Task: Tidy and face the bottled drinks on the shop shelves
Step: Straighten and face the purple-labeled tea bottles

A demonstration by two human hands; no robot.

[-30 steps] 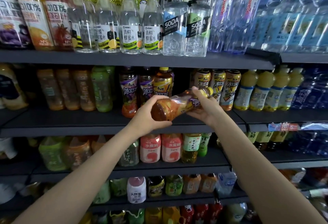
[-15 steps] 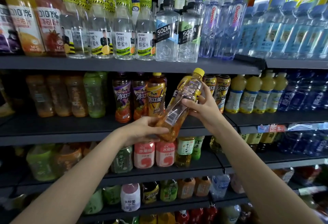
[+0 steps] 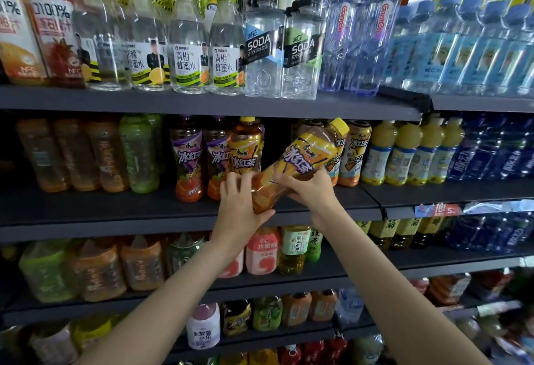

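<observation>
Fingers of the left hand point(image 3: 239, 208) and right hand point(image 3: 310, 189) are curled round the tilted iced-tea bottle's point(image 3: 300, 162) lower half; both arms are extended upward.

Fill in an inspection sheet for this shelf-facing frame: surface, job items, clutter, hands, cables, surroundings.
Surface: dark middle shelf, its front strip bare left of the hands.
Job's things: yellow-capped iced tea bottle tilted, cap up and to the right, label facing the camera, base low over the shelf; a gap in the row behind it, right of the upright iced tea bottle.
Clutter: nothing seen.
Hands: left hand grips the bottle's base; right hand grips its lower body.
Cables: nothing seen.
Surroundings: soda bottles on the shelf above; peach drink bottles below; red price tag on the right shelf edge.
</observation>
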